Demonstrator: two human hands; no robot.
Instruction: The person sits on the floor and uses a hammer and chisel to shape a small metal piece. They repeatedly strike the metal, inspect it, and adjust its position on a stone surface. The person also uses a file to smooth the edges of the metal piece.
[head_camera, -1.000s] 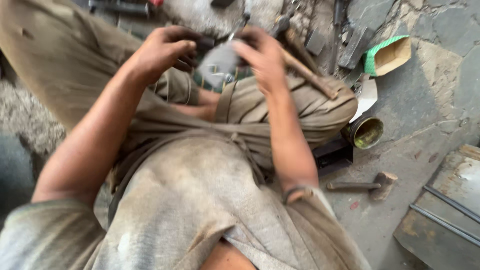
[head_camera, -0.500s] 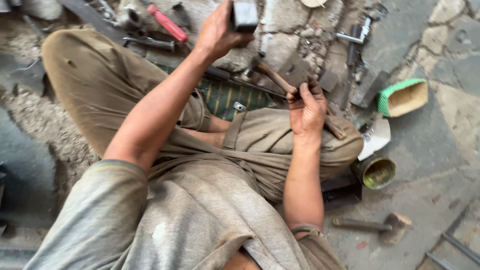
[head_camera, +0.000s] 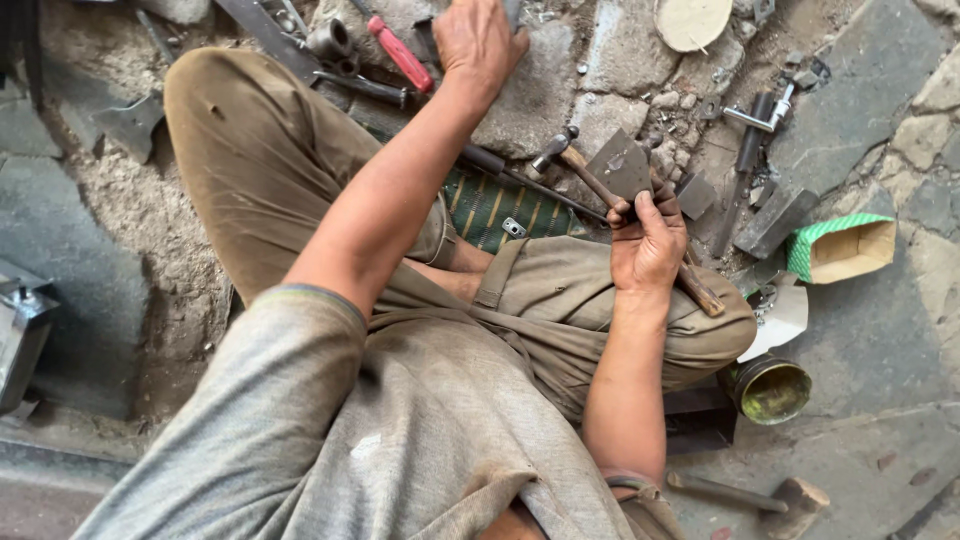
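Metal piece (head_camera: 622, 165) in right hand (head_camera: 648, 245)

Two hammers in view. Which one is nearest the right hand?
The wooden-handled hammer lying across the knee, right under the right hand. The other hammer lies apart on the floor below.

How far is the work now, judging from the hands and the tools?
Done: nothing finished shows. In hand: the right hand holds a grey metal piece over the knee; the left hand reaches out to the stone ground near a red-handled screwdriver. Left: a hammer lies ungripped under the right hand.
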